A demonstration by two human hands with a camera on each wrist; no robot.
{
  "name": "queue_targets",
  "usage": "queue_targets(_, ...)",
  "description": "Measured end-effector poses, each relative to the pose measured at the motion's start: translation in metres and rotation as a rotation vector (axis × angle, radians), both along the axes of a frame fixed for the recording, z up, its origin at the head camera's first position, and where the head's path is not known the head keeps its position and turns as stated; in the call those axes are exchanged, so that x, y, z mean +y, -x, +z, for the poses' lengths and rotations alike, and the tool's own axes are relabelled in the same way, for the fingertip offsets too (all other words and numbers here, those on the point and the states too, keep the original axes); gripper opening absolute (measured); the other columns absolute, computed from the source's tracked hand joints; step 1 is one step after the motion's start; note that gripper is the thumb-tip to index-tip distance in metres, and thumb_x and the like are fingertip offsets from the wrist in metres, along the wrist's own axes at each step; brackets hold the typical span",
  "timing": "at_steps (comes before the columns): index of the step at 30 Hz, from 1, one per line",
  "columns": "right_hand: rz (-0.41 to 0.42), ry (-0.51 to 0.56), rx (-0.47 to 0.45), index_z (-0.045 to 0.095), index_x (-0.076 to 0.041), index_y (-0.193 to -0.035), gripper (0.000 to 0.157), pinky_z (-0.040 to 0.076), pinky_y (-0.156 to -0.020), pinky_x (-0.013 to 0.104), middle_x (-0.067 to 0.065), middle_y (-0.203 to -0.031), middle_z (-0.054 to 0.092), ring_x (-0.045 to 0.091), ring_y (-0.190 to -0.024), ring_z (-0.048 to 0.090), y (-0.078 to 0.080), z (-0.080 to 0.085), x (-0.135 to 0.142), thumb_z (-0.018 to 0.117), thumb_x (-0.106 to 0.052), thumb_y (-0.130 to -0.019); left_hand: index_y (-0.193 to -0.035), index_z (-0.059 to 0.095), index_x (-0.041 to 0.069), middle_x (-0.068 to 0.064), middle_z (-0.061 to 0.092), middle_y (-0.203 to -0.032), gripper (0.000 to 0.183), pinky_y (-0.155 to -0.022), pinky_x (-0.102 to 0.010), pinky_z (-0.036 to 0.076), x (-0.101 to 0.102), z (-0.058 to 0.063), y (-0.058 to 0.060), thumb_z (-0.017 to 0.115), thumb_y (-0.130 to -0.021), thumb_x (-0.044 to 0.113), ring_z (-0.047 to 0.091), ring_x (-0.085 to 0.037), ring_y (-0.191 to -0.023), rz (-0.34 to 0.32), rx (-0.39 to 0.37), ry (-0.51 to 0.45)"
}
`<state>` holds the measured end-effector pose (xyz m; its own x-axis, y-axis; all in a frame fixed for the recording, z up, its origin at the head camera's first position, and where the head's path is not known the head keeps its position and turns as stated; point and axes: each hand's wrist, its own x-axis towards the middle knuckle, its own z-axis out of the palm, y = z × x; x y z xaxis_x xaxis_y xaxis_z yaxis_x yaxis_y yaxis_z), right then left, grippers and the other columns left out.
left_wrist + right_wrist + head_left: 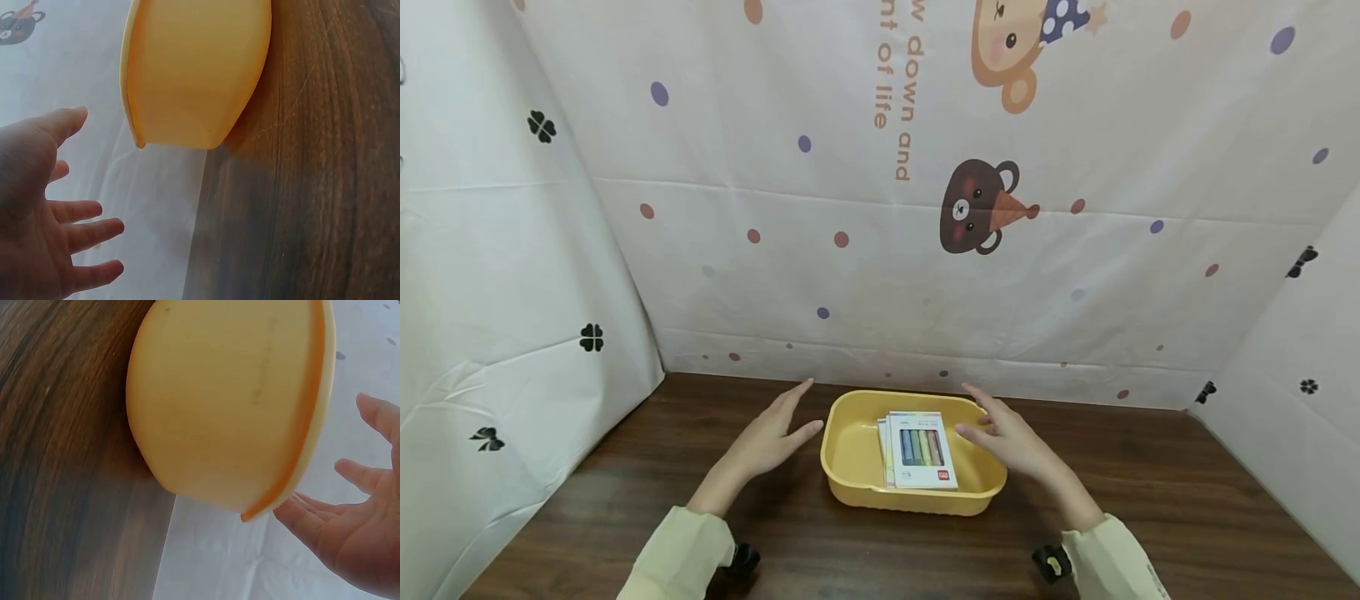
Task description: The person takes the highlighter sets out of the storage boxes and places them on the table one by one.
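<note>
A yellow plastic basin [850, 454] stands on the table in the head view. In it lie white boxes, the top box [923, 477] with a window onto several coloured sticks, overlapping another box [883, 458] below. My left hand [763, 437] is held left of the basin, fingers spread and apart from it; the left wrist view shows a gap to the basin's wall [194, 75]. My right hand [1018, 437] hovers over the basin's right rim, fingers extended, holding nothing. In the right wrist view its fingers come close to the rim; whether they touch, I cannot tell.
The dark wooden table [880, 558] runs back to a white patterned cloth [760, 283]. More cloth hangs at the left side [490, 317] and the right side [1292, 400]. A black wrist device [1051, 564] sits at the right cuff, another [742, 560] at the left.
</note>
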<state>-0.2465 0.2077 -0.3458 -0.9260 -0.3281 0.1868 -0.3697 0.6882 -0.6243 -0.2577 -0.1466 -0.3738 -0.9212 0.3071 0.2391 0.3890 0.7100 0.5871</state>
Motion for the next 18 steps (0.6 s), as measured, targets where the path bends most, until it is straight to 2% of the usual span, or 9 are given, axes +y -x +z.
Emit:
queue_targets(7, -0.004, -0.01, -0.052, 0.031, -0.009, -0.141, 0.063, 0.046, -0.082, 0.048, 0.028, -0.128, 0.045, 0.035, -0.103, 0.054, 0.0, 0.0, -0.007, 0.059, -0.032, -0.089, -0.146, 0.018, 0.019, -0.017, 0.026, -0.146, 0.07, -0.098, -0.058, 0.029, 0.004, -0.005, 0.002, 0.052, -0.091, 0.042, 0.029, -0.037, -0.131, -0.02, -0.023, -0.038)
queue_targets(14, 0.03, -0.009, -0.108, 0.033, -0.006, -0.14, 0.066, 0.046, -0.081, 0.045, 0.023, -0.132, 0.043, 0.03, -0.102, 0.054, 0.002, -0.003, -0.012, 0.06, -0.035, -0.087, -0.146, 0.021, 0.021, -0.015, 0.027, -0.146, 0.067, -0.099, -0.057, 0.029, 0.008, -0.007, 0.003, 0.053, -0.091, 0.039, 0.031, -0.036, -0.13, -0.042, -0.032, -0.07)
queue_targets(18, 0.038, -0.009, -0.137, 0.034, -0.008, -0.14, 0.067, 0.044, -0.082, 0.047, 0.024, -0.128, 0.045, 0.029, -0.101, 0.053, 0.001, -0.003, -0.014, 0.062, -0.036, -0.086, -0.146, 0.022, 0.018, -0.015, 0.027, -0.146, 0.067, -0.098, -0.055, 0.031, 0.011, -0.007, 0.003, 0.053, -0.09, 0.041, 0.034, -0.036, -0.128, -0.067, -0.039, -0.096)
